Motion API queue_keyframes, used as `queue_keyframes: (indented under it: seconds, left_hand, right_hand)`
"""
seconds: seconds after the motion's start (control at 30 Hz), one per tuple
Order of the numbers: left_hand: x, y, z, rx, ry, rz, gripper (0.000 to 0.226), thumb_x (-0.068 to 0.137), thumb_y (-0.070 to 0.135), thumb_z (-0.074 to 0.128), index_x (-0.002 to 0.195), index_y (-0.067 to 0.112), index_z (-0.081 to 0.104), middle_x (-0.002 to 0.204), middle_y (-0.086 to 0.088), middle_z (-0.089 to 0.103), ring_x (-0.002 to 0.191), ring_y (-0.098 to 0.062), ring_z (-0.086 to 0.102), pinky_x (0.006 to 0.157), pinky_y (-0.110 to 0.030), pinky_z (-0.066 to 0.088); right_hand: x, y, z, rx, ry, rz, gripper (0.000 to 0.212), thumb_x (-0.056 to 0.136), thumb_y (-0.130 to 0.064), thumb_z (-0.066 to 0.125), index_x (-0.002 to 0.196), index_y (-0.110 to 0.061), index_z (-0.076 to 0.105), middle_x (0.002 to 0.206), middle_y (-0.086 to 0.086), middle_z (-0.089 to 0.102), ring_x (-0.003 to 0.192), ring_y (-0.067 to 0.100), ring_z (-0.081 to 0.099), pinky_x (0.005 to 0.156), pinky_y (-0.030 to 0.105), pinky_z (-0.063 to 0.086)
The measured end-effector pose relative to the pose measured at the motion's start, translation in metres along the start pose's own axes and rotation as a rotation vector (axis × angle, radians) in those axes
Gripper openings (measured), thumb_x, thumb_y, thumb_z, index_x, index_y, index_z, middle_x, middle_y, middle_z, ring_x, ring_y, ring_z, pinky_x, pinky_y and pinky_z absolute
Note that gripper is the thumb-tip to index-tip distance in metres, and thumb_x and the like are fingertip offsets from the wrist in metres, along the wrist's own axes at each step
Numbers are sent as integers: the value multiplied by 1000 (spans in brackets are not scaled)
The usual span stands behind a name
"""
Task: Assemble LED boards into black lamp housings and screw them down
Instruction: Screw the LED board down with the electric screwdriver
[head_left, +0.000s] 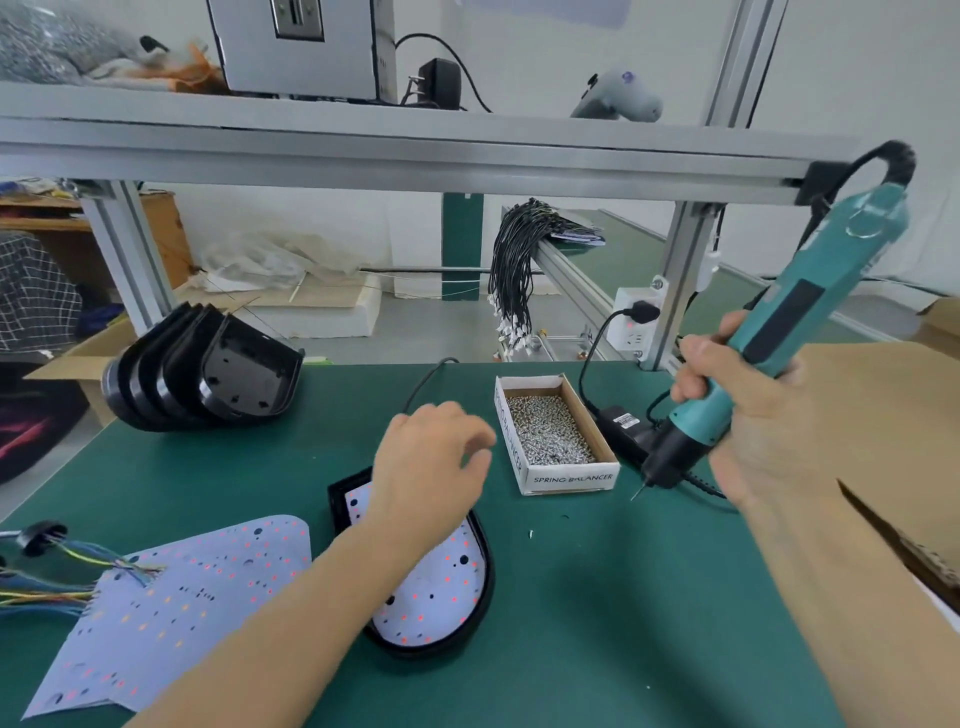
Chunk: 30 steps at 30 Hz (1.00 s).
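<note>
Right hand (748, 410) grips screwdriver (779, 338); left hand (431, 467) loosely open, prob. holding nothing.

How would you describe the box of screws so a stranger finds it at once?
On the green table, look between the two hands. The small open cardboard box there is full of silver screws; only it has "SPRING BALANCER" printed on its white front.

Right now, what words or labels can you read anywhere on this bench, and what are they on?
"SPRING BALANCER": front end of the cardboard screw box.
Same words, it seems, along the box's long side, at too steep an angle to be sure.
Label on the black power adapter: too small to read.
Nothing else legible.
</note>
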<state>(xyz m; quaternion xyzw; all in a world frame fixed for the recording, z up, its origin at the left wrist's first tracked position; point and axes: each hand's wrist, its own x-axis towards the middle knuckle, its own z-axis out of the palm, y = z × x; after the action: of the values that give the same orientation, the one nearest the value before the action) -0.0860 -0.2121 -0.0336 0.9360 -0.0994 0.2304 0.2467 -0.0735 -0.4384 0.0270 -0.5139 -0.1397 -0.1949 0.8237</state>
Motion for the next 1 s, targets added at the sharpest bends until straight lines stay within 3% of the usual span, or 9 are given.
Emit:
queue_keyframes:
  seconds: [0.23,0.33,0.47,0.7,0.83,1.0]
  left_hand:
    - [90,29,69,229,-416,-38,21,93,17,56,98,26,74,105,7,71,104,-17,60,101,-34,32]
    - [100,28,97,328,-509,-49,19,94,18,56,102,24,72,107,7,70,107,-18,57,101,-35,31]
    - [103,22,117,370,-515,-41,16,93,21,59,102,24,71,106,9,70,104,-17,57,99,-33,31]
    - [97,20,121,347,-373,-65,17,91,15,59,91,23,74,100,7,72,102,-19,59,100,-34,28]
    - [94,18,120,404,-380,-23,19,91,11,57,94,23,72,94,5,72,95,-21,53,91,-31,30]
    - [97,18,119,452,-433,22,24,87,6,52,90,23,69,89,5,71,91,-20,58,101,-36,28]
  right_hand:
    - [0,-3,-1,-6,5,-17,32,81,9,61,73,-21,54,59,-5,53,46,11,45,52,22,45]
    - [-2,-1,-4,7,4,-9,27,76,3,65,73,-21,54,59,-5,52,47,12,44,52,22,44]
    - [-2,2,-8,-23,13,17,27,73,2,68,73,-21,54,60,-2,49,48,14,43,53,25,43]
    - [-1,7,-3,-16,30,47,23,71,-3,68,72,-21,55,63,-2,53,48,14,44,52,25,43]
    - [-1,8,1,-11,22,52,25,74,0,68,74,-21,55,61,-2,52,47,14,44,51,24,42]
    - [-2,6,1,-45,30,43,28,81,7,63,76,-19,54,63,0,52,48,14,44,53,26,42]
